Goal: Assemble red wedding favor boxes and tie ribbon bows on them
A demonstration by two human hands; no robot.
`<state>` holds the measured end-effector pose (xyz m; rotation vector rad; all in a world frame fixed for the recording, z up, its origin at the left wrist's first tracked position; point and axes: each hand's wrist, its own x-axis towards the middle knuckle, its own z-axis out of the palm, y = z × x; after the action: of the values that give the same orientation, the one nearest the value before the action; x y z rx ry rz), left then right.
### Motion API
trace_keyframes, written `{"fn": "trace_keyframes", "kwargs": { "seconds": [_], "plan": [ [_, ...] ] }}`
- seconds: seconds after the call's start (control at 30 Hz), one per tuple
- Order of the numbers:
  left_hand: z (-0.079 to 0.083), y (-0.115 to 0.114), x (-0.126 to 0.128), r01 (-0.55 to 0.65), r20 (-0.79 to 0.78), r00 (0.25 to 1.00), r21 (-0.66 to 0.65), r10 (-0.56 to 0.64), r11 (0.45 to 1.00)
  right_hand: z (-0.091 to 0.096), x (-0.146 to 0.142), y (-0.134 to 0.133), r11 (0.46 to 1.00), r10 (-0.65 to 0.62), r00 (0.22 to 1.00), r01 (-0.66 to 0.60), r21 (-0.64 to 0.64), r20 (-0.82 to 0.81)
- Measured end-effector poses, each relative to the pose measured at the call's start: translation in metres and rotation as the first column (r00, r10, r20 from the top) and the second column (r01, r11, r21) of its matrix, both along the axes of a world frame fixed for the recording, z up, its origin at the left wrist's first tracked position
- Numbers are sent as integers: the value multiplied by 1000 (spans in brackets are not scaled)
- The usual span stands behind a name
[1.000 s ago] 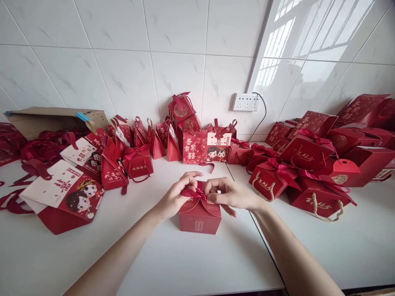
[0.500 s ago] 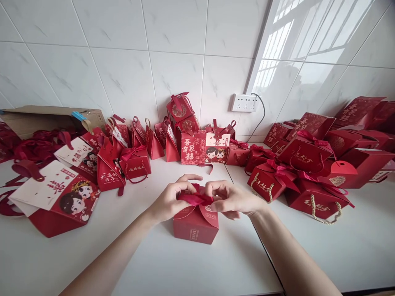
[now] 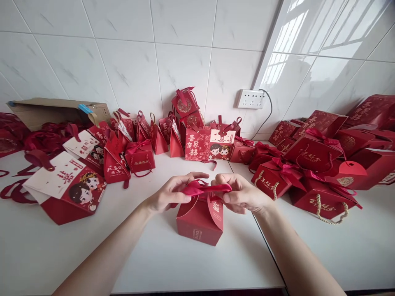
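Note:
A small red gift box (image 3: 199, 224) with gold lettering and curved top flaps stands on the white table in front of me. Across its top runs a glossy red ribbon (image 3: 205, 188), looped as a bow. My left hand (image 3: 171, 193) pinches the ribbon's left loop between thumb and fingers. At the other side, my right hand (image 3: 245, 195) is closed on the right loop, with the thumb underneath. Both hands are just above the box; part of the knot is hidden by the ribbon.
Left of me lies a white-and-red box with cartoon figures (image 3: 66, 187). A cardboard carton (image 3: 58, 109) holds red ribbons. Several small red boxes line the wall, and more red boxes with rope handles (image 3: 324, 199) are piled right. A power strip (image 3: 251, 99) is on the wall.
My hands have moved apart, drawing the ribbon loops outward and stretching the bow wider. The box has turned slightly, and the whole view has shifted a little.

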<state>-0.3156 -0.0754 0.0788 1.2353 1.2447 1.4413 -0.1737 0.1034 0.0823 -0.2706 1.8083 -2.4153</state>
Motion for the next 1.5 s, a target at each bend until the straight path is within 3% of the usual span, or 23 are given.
{"fn": "trace_keyframes", "kwargs": {
  "seconds": [0.17,0.3,0.4,0.57,0.67,0.73,0.83,0.9,1.0,1.13,1.23,1.33,1.4,1.43,1.47,1.5],
  "plan": [
    [2,2,2,-108,148,984,48,100,993,-4,0,6,997,-45,999,43,-62,-23],
    [5,2,-2,-252,278,940,172,199,952,-8,0,15,978,-178,978,164,-126,-105],
    [6,0,-6,-326,358,901,184,246,927,-11,2,20,950,-295,942,271,-155,-159],
    [10,-3,-14,-406,382,870,194,313,893,-8,10,28,827,-562,817,549,-124,-129],
    [11,-6,-19,-449,469,825,208,315,869,-4,16,34,755,-653,742,620,-213,-151],
    [12,-8,-22,-464,555,778,194,293,864,-4,17,39,783,-602,773,525,-334,-198],
    [15,-10,-26,-479,646,717,184,262,858,-4,14,45,835,-379,865,166,-525,-329],
    [17,-9,-28,-519,658,701,207,275,829,-4,11,47,797,-273,881,-18,-604,-387],
    [17,-3,-30,-662,650,645,211,402,719,-4,7,48,748,-261,892,-55,-662,-369],
    [9,5,-34,-840,476,533,193,700,508,-5,7,51,718,-282,892,-49,-695,-355],
    [1,5,-38,-880,174,461,221,870,421,-6,9,51,684,-270,889,-94,-723,-370],
    [-6,5,-41,-903,-206,253,300,945,307,-6,11,47,627,-203,869,-238,-741,-451],
    [-10,6,-39,-888,-440,107,361,892,285,-6,14,47,588,-135,834,-367,-721,-535],
    [-11,7,-38,-880,-522,53,378,851,287,-6,15,48,598,-101,814,-410,-689,-572],
    [-12,7,-35,-870,-573,13,398,819,293,-6,16,50,648,-67,809,-410,-642,-585],
    [-12,7,-32,-852,-594,-13,428,805,302,-5,17,51,745,-39,833,-344,-571,-552]
  ]
}}
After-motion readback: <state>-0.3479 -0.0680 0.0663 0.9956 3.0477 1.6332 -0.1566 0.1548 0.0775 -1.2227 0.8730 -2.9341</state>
